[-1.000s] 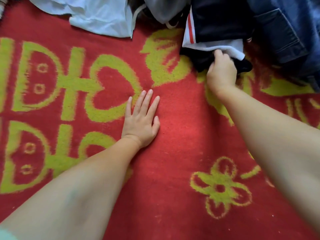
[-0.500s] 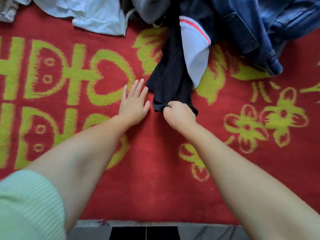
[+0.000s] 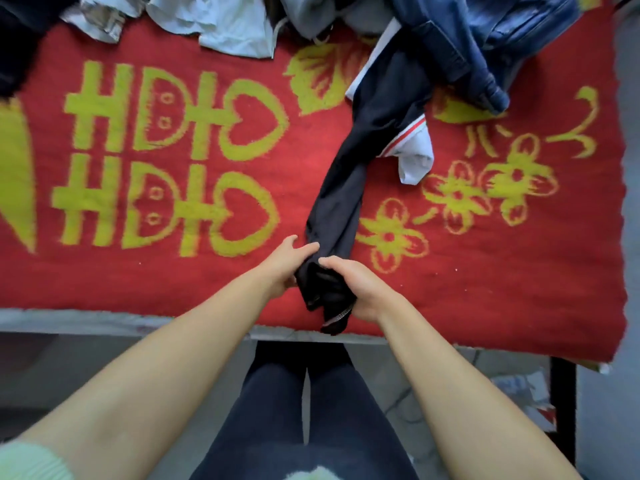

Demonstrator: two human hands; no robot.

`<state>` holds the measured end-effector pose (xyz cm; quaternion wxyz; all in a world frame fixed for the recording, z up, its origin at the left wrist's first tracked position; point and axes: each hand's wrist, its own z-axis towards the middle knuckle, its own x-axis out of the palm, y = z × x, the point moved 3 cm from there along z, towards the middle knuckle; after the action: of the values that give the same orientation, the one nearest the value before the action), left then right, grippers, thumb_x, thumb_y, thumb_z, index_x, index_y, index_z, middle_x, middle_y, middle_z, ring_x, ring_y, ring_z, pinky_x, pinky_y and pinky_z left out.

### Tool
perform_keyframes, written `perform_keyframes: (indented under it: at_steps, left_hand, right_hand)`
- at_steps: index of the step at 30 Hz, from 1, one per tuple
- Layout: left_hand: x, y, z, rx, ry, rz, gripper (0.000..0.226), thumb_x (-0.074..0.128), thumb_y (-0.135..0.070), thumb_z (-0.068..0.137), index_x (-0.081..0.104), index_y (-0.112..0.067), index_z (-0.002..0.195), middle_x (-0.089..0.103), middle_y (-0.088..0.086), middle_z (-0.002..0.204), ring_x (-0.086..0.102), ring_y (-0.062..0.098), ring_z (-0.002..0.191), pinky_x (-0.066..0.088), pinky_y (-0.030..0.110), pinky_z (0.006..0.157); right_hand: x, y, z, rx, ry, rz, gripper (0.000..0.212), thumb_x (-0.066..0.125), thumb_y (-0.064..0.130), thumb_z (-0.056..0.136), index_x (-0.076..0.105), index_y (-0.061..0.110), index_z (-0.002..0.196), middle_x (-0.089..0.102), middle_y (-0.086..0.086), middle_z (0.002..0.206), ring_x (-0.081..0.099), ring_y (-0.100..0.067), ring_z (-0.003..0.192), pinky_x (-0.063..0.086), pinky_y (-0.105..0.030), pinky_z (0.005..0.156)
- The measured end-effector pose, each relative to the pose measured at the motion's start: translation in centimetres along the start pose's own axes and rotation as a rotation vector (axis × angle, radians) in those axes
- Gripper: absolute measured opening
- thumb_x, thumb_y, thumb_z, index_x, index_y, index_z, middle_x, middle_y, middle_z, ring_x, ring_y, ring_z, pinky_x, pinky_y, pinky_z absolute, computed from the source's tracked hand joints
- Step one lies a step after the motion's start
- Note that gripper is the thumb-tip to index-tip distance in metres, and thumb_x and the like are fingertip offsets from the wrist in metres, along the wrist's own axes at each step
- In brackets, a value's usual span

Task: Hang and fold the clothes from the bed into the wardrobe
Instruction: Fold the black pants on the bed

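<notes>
A dark navy garment [image 3: 349, 188] with a white panel and red stripe lies stretched out across the red blanket [image 3: 207, 278], its far end still under the pile. My right hand [image 3: 356, 289] grips its near end at the bed's front edge. My left hand [image 3: 287, 263] holds the same end from the left, fingers on the cloth. The hem hangs slightly over the edge.
At the back of the bed lie blue jeans [image 3: 485, 39], a grey garment [image 3: 311, 12], white clothes [image 3: 225, 26] and a dark item [image 3: 17, 39] at the far left. The bed frame's edge [image 3: 104, 322] runs below the blanket. My legs stand close against it.
My right hand has dragged the dark garment from the pile toward the bed's front edge. My left hand left the blanket and took hold of the garment's end. The view pulled back.
</notes>
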<state>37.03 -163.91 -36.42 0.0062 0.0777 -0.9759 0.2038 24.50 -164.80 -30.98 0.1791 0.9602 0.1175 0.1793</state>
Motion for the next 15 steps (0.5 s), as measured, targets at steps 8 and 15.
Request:
perform_keyframes:
  at_steps: [8, 15]
  left_hand:
    - [0.0, -5.3, -8.8, 0.098, 0.171, -0.311, 0.023, 0.054, -0.017, 0.090, 0.069, 0.000, 0.094, 0.071, 0.008, 0.090, 0.064, 0.014, 0.079, 0.052, 0.021, 0.071]
    - [-1.7, -9.4, -15.1, 0.472, -0.017, -0.038, 0.019, 0.048, -0.008, 0.092, 0.063, -0.013, 0.081, 0.063, 0.006, 0.067, 0.059, 0.020, 0.061, 0.047, 0.020, 0.051]
  right_hand:
    - [4.3, 3.1, -7.5, -0.016, 0.362, -0.137, 0.019, 0.055, 0.026, 0.091, 0.066, 0.011, 0.089, 0.069, -0.001, 0.077, 0.066, -0.012, 0.071, 0.052, -0.026, 0.072]
    - [1.3, 4.4, -7.6, -0.112, 0.077, -0.451, 0.027, 0.043, 0.033, 0.100, 0.064, 0.018, 0.106, 0.067, -0.006, 0.106, 0.062, -0.017, 0.095, 0.048, -0.036, 0.086]
